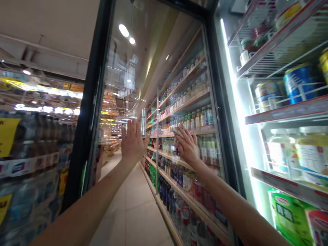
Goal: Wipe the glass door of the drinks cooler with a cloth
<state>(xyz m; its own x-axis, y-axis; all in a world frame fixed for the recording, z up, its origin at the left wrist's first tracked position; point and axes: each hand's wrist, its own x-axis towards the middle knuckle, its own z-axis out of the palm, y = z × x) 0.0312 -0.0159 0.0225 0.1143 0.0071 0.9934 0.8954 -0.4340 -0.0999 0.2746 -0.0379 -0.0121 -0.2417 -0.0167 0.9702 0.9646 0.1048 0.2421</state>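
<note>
A glass door (143, 68) in a dark frame stands open before me. My left hand (133, 141) is raised to the glass, palm toward it, with the fingers stretched out and nothing in them. To its right, my right hand (188, 147) holds a crumpled, pale cloth (177, 130) against the pane under its fingers. Part of the cloth is hidden behind that hand. Both arms reach up from the bottom of the view. Shelves of drinks and a tiled aisle show in the glass.
On the right is a lit cooler with wire shelves (284, 114) of cans, bottles and a green pack (289, 215). Stacked dark bottles (48, 136) with yellow signs (9, 136) stand at the left, close to the door's dark edge (88, 99). Ceiling lamps hang beyond.
</note>
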